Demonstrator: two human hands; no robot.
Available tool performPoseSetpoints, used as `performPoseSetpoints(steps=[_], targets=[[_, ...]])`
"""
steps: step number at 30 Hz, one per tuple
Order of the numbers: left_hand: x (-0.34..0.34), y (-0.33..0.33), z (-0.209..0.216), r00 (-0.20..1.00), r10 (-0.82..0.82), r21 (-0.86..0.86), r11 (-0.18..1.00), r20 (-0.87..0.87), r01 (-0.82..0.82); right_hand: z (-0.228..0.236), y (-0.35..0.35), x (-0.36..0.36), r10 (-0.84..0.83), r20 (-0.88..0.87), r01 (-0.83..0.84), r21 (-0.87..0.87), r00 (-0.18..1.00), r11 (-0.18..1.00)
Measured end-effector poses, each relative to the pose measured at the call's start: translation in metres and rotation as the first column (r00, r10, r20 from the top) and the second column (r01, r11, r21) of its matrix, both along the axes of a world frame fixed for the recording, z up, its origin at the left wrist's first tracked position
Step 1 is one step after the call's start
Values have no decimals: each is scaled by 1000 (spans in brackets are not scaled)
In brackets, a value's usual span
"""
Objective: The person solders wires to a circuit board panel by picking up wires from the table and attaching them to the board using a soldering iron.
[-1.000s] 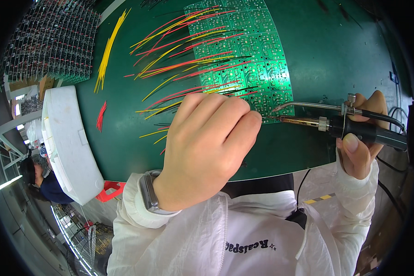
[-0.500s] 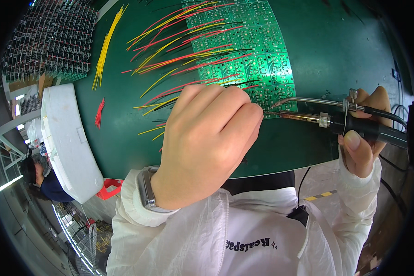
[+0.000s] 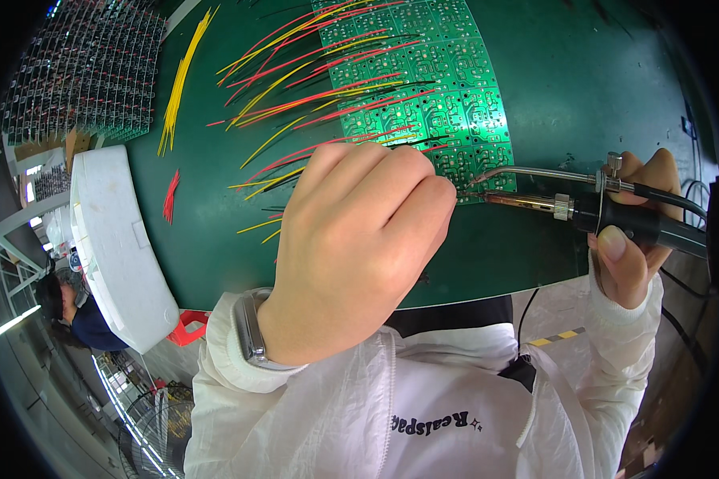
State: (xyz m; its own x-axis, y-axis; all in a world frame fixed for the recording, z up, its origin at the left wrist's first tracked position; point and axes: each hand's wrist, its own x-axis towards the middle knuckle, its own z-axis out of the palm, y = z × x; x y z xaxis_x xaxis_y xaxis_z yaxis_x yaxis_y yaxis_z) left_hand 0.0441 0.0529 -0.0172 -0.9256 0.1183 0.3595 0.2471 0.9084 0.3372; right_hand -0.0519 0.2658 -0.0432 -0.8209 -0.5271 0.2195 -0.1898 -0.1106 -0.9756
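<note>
My right hand is wrapped round the black handle of a soldering iron, which has a thin metal feed tube clamped above it. The iron's tip and the tube's end meet near the lower edge of a green circuit board panel. Over the panel's lower left corner, my left hand is closed, fingertips by the iron's tip; what they pinch is hidden. Red, yellow and black wires lie in rows with their right ends on the panel; some pass behind my left hand.
Bundles of yellow wires and short red wires lie on the green table. At its left edge is a white casing. Many stacked circuit boards stand at the far left. Another person is beyond the casing.
My left hand has shifted very slightly left. The soldering iron and my right hand look almost unmoved.
</note>
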Motion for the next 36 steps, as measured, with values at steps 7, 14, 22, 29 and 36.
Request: performPoseSetpoints(steps=[7,14,22,29,36], targets=[[2,-1,-4,1000,6,-14,1000,-18,-6,-6,1,-2,-30,-146,29,-8,989,1000],[0,0,-3,1000,7,21,1000,-21,-7,-3,4,3,-36,-58,43,113,998,993],[-2,1,-2,1000,0,37,999,9,-1,0,-2,-1,-33,-72,33,-2,997,999],[0,1,0,1000,16,43,999,23,-17,1,-6,0,-95,11,96,-67,995,993],[-2,2,3,997,-6,62,998,76,1,7,0,-6,-233,93,247,-203,968,947]])
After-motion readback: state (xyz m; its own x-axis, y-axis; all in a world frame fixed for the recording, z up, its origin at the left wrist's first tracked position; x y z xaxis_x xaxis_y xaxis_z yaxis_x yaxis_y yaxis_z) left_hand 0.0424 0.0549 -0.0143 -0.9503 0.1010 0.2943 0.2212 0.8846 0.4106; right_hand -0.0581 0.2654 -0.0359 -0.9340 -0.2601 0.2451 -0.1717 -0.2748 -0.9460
